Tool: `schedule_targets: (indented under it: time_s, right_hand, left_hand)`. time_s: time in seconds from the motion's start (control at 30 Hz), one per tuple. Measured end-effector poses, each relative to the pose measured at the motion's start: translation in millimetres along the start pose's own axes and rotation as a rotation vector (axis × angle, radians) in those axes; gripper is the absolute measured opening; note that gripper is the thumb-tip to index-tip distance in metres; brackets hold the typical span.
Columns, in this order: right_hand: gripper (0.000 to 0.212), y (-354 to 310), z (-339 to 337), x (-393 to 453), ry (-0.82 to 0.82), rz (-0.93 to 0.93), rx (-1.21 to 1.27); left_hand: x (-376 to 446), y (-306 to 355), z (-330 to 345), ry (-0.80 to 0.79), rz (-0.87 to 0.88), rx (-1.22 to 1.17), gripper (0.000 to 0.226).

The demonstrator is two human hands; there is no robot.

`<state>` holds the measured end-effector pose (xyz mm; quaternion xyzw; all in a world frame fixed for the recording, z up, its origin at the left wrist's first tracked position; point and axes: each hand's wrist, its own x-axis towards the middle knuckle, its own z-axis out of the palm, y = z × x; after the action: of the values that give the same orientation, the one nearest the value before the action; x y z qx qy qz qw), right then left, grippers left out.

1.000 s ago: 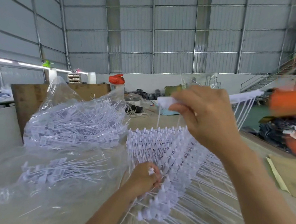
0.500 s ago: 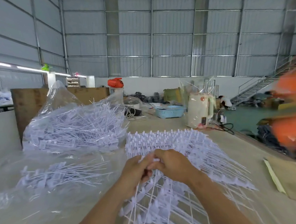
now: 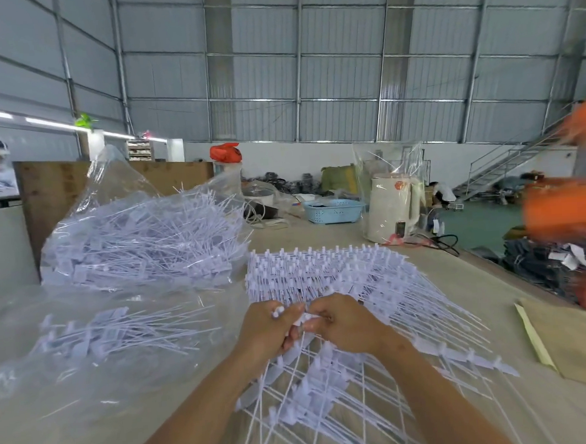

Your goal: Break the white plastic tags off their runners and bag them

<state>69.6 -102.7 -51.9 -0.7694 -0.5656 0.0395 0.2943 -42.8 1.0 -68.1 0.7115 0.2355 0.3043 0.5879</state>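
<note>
Tags on runners (image 3: 339, 280): lying stacked on the table (image 3: 496, 312), directly ahead of both hands.
Left hand (image 3: 267, 329): curling its fingers, pinching a white runner.
Right hand (image 3: 346, 323): gripping the same piece, touching the left hand.
Bag (image 3: 141, 238): sitting left, holding loose tags.

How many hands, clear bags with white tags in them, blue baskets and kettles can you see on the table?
Hands: 2, left and right
Clear bags holding tags: 2, far and near
Blue baskets: 1
Kettles: 1
Total: 6
</note>
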Motion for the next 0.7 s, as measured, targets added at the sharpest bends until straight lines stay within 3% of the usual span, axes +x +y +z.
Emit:
schedule_targets:
  time_s: [0.17,0.33,0.37,0.5,0.53,0.6,0.7]
  right_hand:
    - [0.007,-20.5,0.3,-3.3,0.151,-0.015,-0.414]
    - [0.007,-48.1,-9.5,-13.2,0.214,-0.183,-0.667]
    - [0.007,-51.6,-16.1,-16.0,0.222,-0.207,-0.569]
    - [0.016,-68.7,-55.0,-34.9,0.115,-0.326,0.305]
    - [0.019,-68.3,-59.0,-36.5,0.072,-0.349,0.404]
    - [0.021,-63.4,-52.3,-33.2,0.001,-0.316,0.373]
    - [0.011,-45.5,-24.7,-18.5,0.07,-0.139,0.184]
  left_hand:
    - [2.2,4.5,0.4,0.075,-0.155,-0.111,0.039]
    - [5.7,9.0,-0.6,0.073,-0.293,-0.295,0.035]
    - [7.6,8.2,-4.0,0.102,-0.29,-0.303,0.034]
    - [15.3,3.2,-23.6,0.24,-0.259,-0.379,0.019]
    - [14.1,4.8,-22.9,0.228,-0.234,-0.367,0.017]
    - [8.4,8.9,-13.6,0.154,-0.195,-0.306,0.012]
    - [1.3,11.9,0.6,0.007,-0.152,-0.286,0.016]
